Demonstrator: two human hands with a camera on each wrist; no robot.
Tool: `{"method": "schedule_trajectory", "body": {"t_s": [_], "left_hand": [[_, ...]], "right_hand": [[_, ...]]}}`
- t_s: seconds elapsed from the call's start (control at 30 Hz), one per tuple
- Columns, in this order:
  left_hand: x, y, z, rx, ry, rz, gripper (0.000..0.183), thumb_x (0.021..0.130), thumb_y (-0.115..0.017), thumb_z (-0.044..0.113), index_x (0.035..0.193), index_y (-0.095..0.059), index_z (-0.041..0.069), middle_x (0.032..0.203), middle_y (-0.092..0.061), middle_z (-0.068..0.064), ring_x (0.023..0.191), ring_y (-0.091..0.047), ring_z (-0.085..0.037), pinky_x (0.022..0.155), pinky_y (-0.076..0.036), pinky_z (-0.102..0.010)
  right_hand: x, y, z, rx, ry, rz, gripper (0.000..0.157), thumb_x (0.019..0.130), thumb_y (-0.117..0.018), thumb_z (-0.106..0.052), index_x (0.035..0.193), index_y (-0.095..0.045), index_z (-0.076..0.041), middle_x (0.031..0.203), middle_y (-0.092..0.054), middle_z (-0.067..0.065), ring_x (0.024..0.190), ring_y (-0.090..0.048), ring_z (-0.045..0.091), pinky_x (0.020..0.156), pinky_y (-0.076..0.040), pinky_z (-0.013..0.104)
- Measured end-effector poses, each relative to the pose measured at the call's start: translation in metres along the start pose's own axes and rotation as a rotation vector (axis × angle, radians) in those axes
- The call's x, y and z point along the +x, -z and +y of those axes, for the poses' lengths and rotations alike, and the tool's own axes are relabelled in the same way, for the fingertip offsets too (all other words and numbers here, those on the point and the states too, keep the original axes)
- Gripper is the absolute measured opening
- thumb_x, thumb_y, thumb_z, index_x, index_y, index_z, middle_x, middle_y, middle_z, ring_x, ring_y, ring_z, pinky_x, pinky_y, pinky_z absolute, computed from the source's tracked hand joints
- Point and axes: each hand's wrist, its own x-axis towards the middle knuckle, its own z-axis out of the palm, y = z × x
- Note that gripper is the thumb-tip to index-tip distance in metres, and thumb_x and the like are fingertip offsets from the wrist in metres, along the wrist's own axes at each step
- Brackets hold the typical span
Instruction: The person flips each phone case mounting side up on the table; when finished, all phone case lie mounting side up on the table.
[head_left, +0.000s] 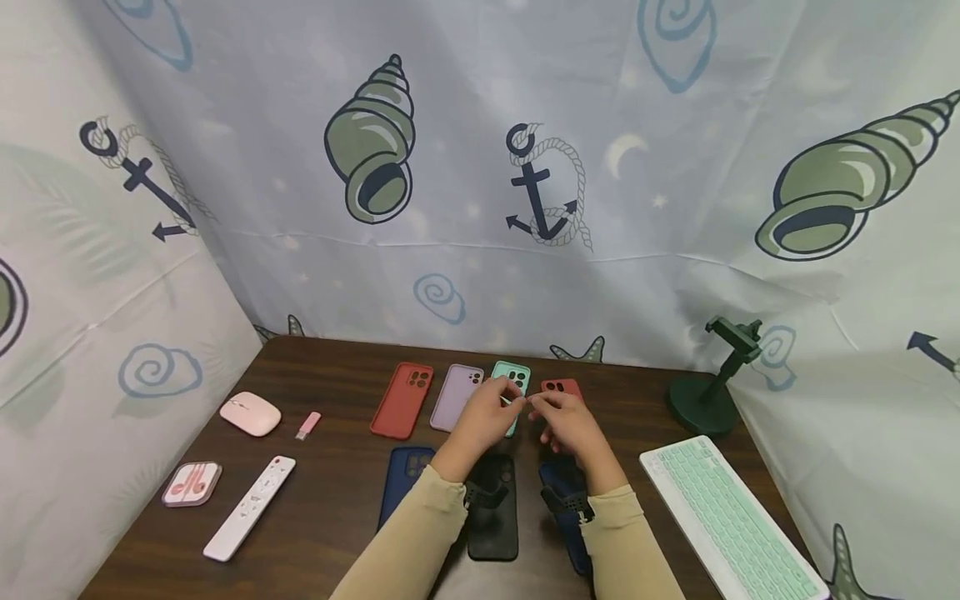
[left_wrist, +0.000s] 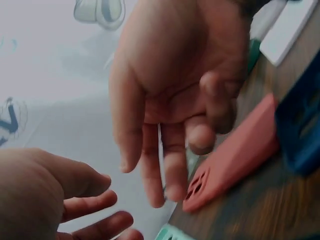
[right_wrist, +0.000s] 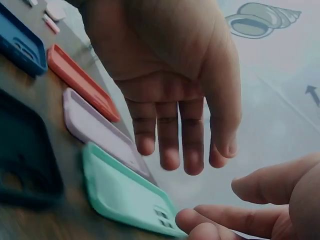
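Note:
Over the back row of phone cases, both hands are raised with fingertips close together. My left hand (head_left: 480, 417) overlaps the mint green phone case (right_wrist: 125, 190) and the lilac phone case (head_left: 454, 393); its fingers hang loosely bent with nothing between them. Facing it, my right hand (head_left: 570, 423) has relaxed, slightly spread fingers and a bare palm. It partly hides a red phone case (head_left: 564, 387). Another red phone case (head_left: 402, 402) lies farther left. Below the wrists are a blue case (head_left: 403, 479), a black case (head_left: 493, 529) and a navy case (head_left: 574, 542), partly covered by straps and sleeves.
At left lie a pink mouse (head_left: 251, 414), a pink USB stick (head_left: 308, 425), boxed earphones (head_left: 192, 484) and a white remote (head_left: 250, 508). A green stand (head_left: 705, 404) and a mint keyboard (head_left: 731, 512) occupy the right. A patterned cloth (head_left: 465, 275) hangs behind the table.

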Motion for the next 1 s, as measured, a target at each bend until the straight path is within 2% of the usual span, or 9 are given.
{"method": "schedule_trajectory", "body": {"t_s": [0.1,0.17,0.3,0.5,0.63,0.73,0.87,1.0], "left_hand": [[-0.001,-0.009,0.010,-0.071,0.000,-0.051,0.012,0.101,-0.063,0.030,0.108,-0.066,0.022,0.109,-0.067,0.001,0.093,-0.063,-0.015,0.077,-0.051,-0.034],[0.000,-0.017,0.016,-0.080,-0.008,-0.072,0.015,0.101,-0.062,0.031,0.111,-0.067,0.021,0.110,-0.067,0.002,0.095,-0.063,-0.013,0.080,-0.051,-0.032],[0.005,-0.033,0.024,-0.098,-0.019,-0.090,0.021,0.101,-0.062,0.030,0.118,-0.067,0.017,0.114,-0.065,-0.001,0.098,-0.064,-0.014,0.084,-0.053,-0.034],[0.010,-0.054,0.028,-0.136,-0.007,-0.089,0.026,0.101,-0.061,0.028,0.123,-0.064,0.013,0.123,-0.058,-0.013,0.110,-0.065,-0.026,0.090,-0.055,-0.039],[0.007,-0.066,0.025,-0.143,0.042,-0.078,0.031,0.101,-0.061,0.031,0.126,-0.062,0.013,0.123,-0.054,-0.015,0.099,-0.061,-0.021,0.082,-0.052,-0.036],[0.006,-0.071,0.022,-0.126,0.055,-0.067,0.035,0.100,-0.062,0.033,0.127,-0.061,0.011,0.122,-0.053,-0.014,0.090,-0.055,-0.016,0.078,-0.048,-0.034],[0.006,-0.076,0.016,-0.114,0.025,-0.071,0.036,0.101,-0.062,0.031,0.129,-0.061,0.009,0.122,-0.055,-0.013,0.094,-0.058,-0.018,0.082,-0.050,-0.034],[0.005,-0.079,0.010,-0.114,0.029,-0.101,0.036,0.101,-0.062,0.030,0.130,-0.061,0.010,0.123,-0.058,-0.010,0.104,-0.061,-0.021,0.087,-0.052,-0.037]], "right_hand": [[-0.005,0.017,0.000,-0.036,-0.015,0.047,0.036,0.104,-0.055,-0.037,0.125,-0.067,-0.011,0.090,-0.069,0.012,0.053,-0.056,0.016,0.045,-0.041,0.028],[-0.007,0.029,0.001,-0.072,-0.013,0.077,0.039,0.104,-0.054,-0.038,0.127,-0.067,-0.009,0.089,-0.069,0.013,0.056,-0.057,0.016,0.048,-0.043,0.029],[-0.008,0.051,0.011,-0.109,-0.004,0.119,0.042,0.106,-0.053,-0.037,0.133,-0.063,-0.007,0.102,-0.069,0.016,0.063,-0.058,0.017,0.055,-0.047,0.031],[-0.006,0.074,0.031,-0.074,-0.021,0.160,0.041,0.107,-0.050,-0.034,0.135,-0.062,-0.006,0.113,-0.068,0.021,0.063,-0.059,0.019,0.050,-0.046,0.031],[-0.005,0.083,0.043,-0.070,-0.038,0.167,0.043,0.108,-0.049,-0.037,0.137,-0.061,-0.008,0.116,-0.067,0.019,0.065,-0.060,0.019,0.050,-0.047,0.031],[-0.002,0.088,0.053,-0.008,-0.047,0.139,0.044,0.107,-0.050,-0.039,0.138,-0.060,-0.010,0.118,-0.065,0.019,0.066,-0.058,0.018,0.051,-0.047,0.031],[0.004,0.092,0.068,0.038,-0.060,0.142,0.043,0.107,-0.051,-0.039,0.139,-0.060,-0.012,0.121,-0.062,0.018,0.065,-0.055,0.017,0.051,-0.045,0.029],[0.009,0.090,0.077,-0.034,-0.068,0.156,0.040,0.106,-0.052,-0.034,0.135,-0.063,-0.009,0.120,-0.064,0.018,0.063,-0.055,0.016,0.048,-0.043,0.029]]}}
